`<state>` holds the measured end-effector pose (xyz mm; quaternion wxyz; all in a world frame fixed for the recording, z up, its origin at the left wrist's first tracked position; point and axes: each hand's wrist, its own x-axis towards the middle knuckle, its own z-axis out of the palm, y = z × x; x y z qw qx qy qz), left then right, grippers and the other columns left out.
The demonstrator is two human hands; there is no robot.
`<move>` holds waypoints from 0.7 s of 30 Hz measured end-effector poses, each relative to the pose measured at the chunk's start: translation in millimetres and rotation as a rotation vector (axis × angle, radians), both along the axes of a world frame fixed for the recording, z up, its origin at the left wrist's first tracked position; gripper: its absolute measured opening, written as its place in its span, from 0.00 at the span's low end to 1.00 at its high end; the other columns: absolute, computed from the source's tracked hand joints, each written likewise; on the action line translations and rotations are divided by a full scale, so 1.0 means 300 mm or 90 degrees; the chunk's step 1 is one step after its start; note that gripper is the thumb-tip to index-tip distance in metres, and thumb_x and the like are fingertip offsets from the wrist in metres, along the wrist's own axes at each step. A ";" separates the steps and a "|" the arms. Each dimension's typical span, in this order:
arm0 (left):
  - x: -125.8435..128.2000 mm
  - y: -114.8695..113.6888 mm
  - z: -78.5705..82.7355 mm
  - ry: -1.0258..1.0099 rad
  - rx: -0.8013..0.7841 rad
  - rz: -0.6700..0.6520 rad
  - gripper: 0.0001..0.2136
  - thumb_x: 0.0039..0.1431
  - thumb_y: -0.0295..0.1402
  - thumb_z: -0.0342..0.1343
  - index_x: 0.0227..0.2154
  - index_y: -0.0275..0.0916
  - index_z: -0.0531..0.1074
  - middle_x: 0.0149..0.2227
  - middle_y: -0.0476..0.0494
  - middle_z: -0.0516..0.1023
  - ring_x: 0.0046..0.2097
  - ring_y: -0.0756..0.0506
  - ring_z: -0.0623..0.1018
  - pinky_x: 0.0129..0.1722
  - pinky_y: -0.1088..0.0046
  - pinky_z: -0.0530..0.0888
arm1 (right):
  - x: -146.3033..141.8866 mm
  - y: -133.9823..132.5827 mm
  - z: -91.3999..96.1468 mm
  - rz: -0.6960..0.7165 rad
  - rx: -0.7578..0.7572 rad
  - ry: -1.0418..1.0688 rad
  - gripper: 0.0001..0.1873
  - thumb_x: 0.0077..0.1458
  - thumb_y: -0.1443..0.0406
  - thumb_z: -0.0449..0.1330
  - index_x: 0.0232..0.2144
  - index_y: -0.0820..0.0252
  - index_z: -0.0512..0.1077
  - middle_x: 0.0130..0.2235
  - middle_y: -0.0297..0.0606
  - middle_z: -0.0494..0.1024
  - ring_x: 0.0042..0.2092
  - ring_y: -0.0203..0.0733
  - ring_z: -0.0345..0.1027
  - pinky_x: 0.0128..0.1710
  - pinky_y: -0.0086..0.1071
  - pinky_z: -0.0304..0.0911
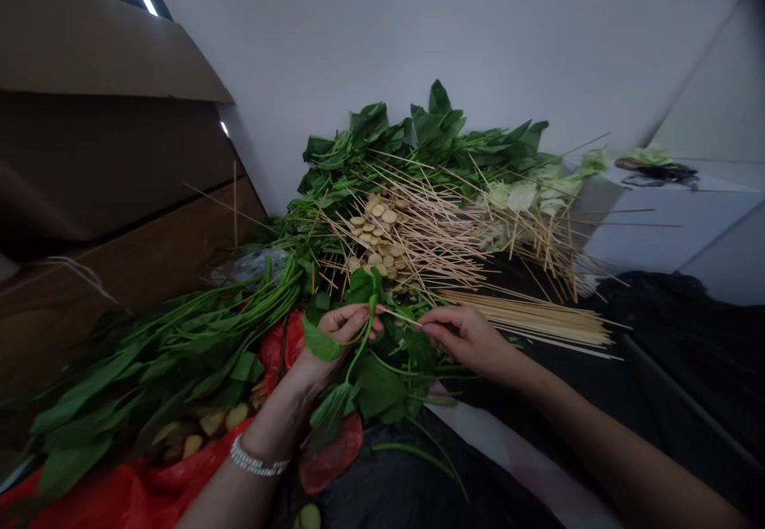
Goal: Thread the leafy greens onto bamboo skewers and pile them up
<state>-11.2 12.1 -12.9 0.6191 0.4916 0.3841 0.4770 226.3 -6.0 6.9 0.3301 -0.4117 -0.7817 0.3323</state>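
Observation:
My left hand (347,326), with a bracelet at its wrist, is closed on a green leafy stem (363,338) whose stalk is bent into a bundle. In my right hand (457,334) a thin wooden skewer (399,316) is pinched between thumb and fingers. The skewer points left, and its far end meets the stem at my left fingers; whether it goes through cannot be made out. Loose leaves and stalks (382,389) lie below and between my hands. Just behind them is a heap of skewered potato slices (378,222).
Leafy bundles on skewers (442,131) line the white wall. Skewered pale cabbage leaves (523,197) lie at right, above a row of bare skewers (538,322). Long-stemmed greens (149,354) and a red plastic bag (137,493) are at left. A cardboard box (107,162) stands behind.

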 end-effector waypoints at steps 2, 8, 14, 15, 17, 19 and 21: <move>0.001 0.000 0.003 0.011 0.007 0.005 0.15 0.49 0.41 0.67 0.34 0.35 0.81 0.27 0.45 0.79 0.27 0.52 0.72 0.29 0.78 0.67 | 0.001 0.002 -0.004 0.004 0.010 -0.009 0.12 0.61 0.64 0.54 0.35 0.61 0.78 0.25 0.33 0.74 0.26 0.34 0.64 0.28 0.28 0.57; 0.002 -0.002 0.012 0.071 0.039 0.020 0.15 0.50 0.43 0.65 0.23 0.34 0.78 0.29 0.43 0.79 0.27 0.51 0.71 0.29 0.76 0.67 | 0.003 0.005 -0.015 0.013 0.021 -0.019 0.12 0.61 0.64 0.55 0.36 0.60 0.79 0.27 0.35 0.76 0.29 0.36 0.67 0.31 0.29 0.60; -0.001 0.000 0.012 0.055 0.028 0.039 0.13 0.48 0.42 0.66 0.24 0.34 0.79 0.27 0.44 0.78 0.28 0.51 0.71 0.30 0.76 0.67 | 0.001 0.002 -0.012 0.002 0.013 -0.010 0.12 0.61 0.65 0.55 0.36 0.60 0.78 0.27 0.35 0.76 0.29 0.36 0.67 0.30 0.29 0.59; -0.002 0.001 0.010 0.060 0.034 0.037 0.13 0.48 0.42 0.66 0.24 0.35 0.78 0.27 0.44 0.78 0.28 0.51 0.72 0.30 0.76 0.67 | 0.000 0.002 -0.011 0.001 0.013 -0.011 0.12 0.61 0.64 0.55 0.36 0.60 0.78 0.27 0.35 0.76 0.29 0.36 0.67 0.30 0.29 0.59; -0.002 0.003 0.005 0.075 0.045 0.033 0.14 0.49 0.43 0.65 0.23 0.35 0.78 0.28 0.44 0.78 0.28 0.50 0.72 0.31 0.75 0.68 | -0.001 0.002 -0.011 0.002 0.014 -0.012 0.12 0.61 0.64 0.55 0.35 0.60 0.78 0.27 0.35 0.76 0.29 0.37 0.67 0.31 0.29 0.59; -0.003 0.005 0.001 0.087 0.054 0.037 0.14 0.49 0.43 0.65 0.23 0.34 0.78 0.27 0.44 0.79 0.28 0.50 0.72 0.30 0.75 0.68 | -0.004 0.001 -0.011 0.003 0.015 -0.013 0.12 0.61 0.65 0.55 0.35 0.60 0.78 0.27 0.35 0.76 0.30 0.37 0.67 0.31 0.29 0.59; -0.003 0.007 -0.001 0.098 0.058 0.041 0.14 0.48 0.43 0.66 0.23 0.34 0.79 0.27 0.44 0.79 0.27 0.51 0.71 0.29 0.75 0.68 | -0.009 -0.003 -0.011 0.000 0.013 -0.016 0.12 0.61 0.64 0.54 0.34 0.61 0.78 0.27 0.35 0.76 0.29 0.37 0.67 0.31 0.29 0.59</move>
